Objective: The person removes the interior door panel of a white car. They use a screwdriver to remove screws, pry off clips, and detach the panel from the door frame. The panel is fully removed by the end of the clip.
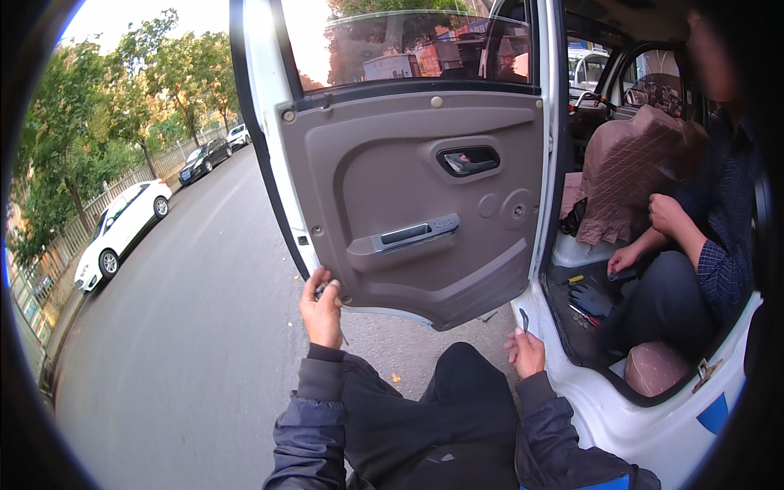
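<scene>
Grey asphalt road [196,327] background: left hand [323,312] curls at brown moulded door panel [392,175], lower-left corner, hold indeterminable; right hand [527,354] pinches slim dark tool [524,317].

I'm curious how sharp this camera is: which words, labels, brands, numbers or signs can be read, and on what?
None can be read.
Armrest switch panel: any marks are too small.
Pale mark on the wearer's dark clothing: too small.
Parked white sedan: any plate is too small.
Door window: what shows in it is too blurred.
</scene>
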The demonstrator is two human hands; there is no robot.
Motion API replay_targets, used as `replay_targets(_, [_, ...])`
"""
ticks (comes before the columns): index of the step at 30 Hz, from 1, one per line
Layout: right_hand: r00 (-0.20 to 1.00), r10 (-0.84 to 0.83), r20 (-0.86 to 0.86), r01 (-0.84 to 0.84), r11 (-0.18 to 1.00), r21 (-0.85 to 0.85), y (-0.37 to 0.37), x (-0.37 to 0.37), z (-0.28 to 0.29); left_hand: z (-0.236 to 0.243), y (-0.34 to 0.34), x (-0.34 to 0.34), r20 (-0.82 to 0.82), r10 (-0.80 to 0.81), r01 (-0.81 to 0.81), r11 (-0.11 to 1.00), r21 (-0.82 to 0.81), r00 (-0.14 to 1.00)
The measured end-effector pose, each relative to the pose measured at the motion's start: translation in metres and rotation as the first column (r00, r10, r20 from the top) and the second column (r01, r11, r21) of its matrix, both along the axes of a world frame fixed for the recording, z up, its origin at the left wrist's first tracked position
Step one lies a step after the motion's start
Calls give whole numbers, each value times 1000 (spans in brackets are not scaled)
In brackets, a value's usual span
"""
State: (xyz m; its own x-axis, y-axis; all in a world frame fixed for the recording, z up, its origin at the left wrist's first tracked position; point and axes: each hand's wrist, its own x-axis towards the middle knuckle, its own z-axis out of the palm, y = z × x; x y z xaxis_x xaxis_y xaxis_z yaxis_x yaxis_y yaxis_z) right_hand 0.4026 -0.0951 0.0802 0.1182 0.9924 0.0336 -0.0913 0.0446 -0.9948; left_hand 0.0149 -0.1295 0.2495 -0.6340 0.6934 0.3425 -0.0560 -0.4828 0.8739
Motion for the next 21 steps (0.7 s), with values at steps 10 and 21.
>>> replay_targets(10, [980, -32, 195, -65, 881, 468, 36, 3, 124, 109, 17, -23, -352, 116, -98, 993, 70, 929])
replay_targets(21, [940, 316, -130, -104, 629, 771, 100, -15, 355, 123, 19, -17, -375, 134, -154, 988, -24, 917])
